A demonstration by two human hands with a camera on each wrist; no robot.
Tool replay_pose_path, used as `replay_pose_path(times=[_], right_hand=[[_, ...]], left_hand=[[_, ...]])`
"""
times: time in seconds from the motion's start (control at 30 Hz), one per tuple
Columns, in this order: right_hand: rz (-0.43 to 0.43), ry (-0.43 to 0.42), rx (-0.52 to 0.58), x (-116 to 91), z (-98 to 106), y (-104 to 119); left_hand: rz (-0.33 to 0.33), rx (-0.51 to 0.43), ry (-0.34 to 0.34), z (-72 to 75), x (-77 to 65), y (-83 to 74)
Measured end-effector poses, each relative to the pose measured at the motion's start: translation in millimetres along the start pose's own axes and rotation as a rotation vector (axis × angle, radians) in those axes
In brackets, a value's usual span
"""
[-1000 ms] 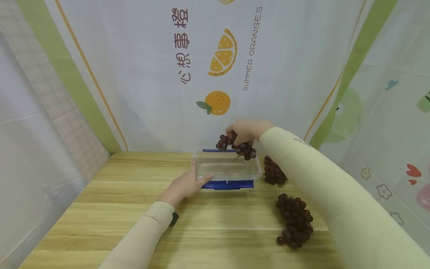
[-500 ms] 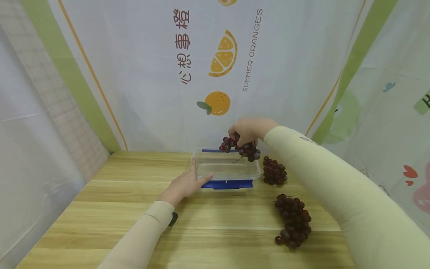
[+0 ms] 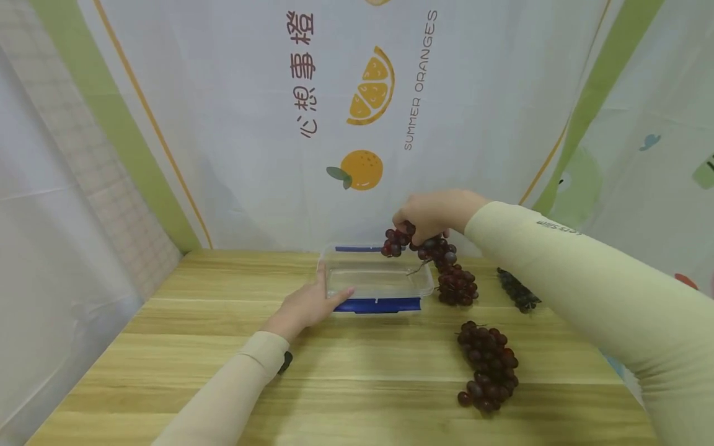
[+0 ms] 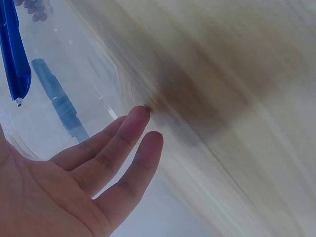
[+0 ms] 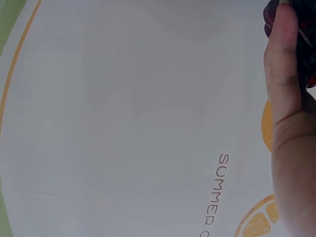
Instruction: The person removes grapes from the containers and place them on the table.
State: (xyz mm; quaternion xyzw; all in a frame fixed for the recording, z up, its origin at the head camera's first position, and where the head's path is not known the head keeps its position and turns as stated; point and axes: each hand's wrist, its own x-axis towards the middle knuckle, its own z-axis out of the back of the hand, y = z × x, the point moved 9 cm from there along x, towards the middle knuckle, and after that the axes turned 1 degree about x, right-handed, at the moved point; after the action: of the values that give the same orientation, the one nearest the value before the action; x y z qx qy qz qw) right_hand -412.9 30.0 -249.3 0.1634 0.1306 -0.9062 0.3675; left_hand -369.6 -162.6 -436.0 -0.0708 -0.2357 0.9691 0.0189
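A clear plastic food container (image 3: 368, 282) with blue side clips stands on the wooden table. My left hand (image 3: 304, 310) rests against its left end, thumb along the front rim and fingers extended along the side. In the left wrist view, the fingers (image 4: 136, 168) lie nearly straight beside the clear wall. My right hand (image 3: 437, 214) grips a bunch of dark red grapes (image 3: 437, 248) from above, over the container's back right corner. At the right wrist view's edge, part of the right hand (image 5: 286, 98) and some grapes (image 5: 269, 17) show.
Another bunch of red grapes (image 3: 457, 286) lies just right of the container. A larger red grape bunch (image 3: 488, 365) lies nearer the front. A dark, elongated bunch (image 3: 517, 290) is partly behind the right sleeve (image 3: 580, 291). A printed white curtain (image 3: 251, 186) stands behind the table.
My right hand has moved right with the grapes, from over the container toward its right end. The dark bunch behind the right sleeve has come into view. My left hand stays put.
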Motion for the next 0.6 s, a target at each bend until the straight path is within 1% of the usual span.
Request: replay_pose_path(times=[0.17,0.27,0.43,0.5,0.6], right_hand=[[0.016,0.001,-0.048,-10.8,-1.7,-1.6],[0.037,-0.014,-0.075,-19.5,-2.0,-2.0],[0.111,-0.074,-0.092,-39.1,0.3,-1.4],[0.125,-0.097,-0.082,-47.9,1.5,-3.9],[0.122,-0.133,-0.062,-61.6,3.8,-10.5]], left_hand=[[-0.003,0.019,-0.012,0.1,-1.7,-1.2],[-0.002,0.054,-0.026,0.4,-1.9,-2.9],[0.004,0.105,-0.029,0.6,-0.4,-5.2],[0.003,0.109,-0.028,1.0,0.0,-5.3],[-0.001,0.121,-0.037,3.2,-0.2,-6.2]])
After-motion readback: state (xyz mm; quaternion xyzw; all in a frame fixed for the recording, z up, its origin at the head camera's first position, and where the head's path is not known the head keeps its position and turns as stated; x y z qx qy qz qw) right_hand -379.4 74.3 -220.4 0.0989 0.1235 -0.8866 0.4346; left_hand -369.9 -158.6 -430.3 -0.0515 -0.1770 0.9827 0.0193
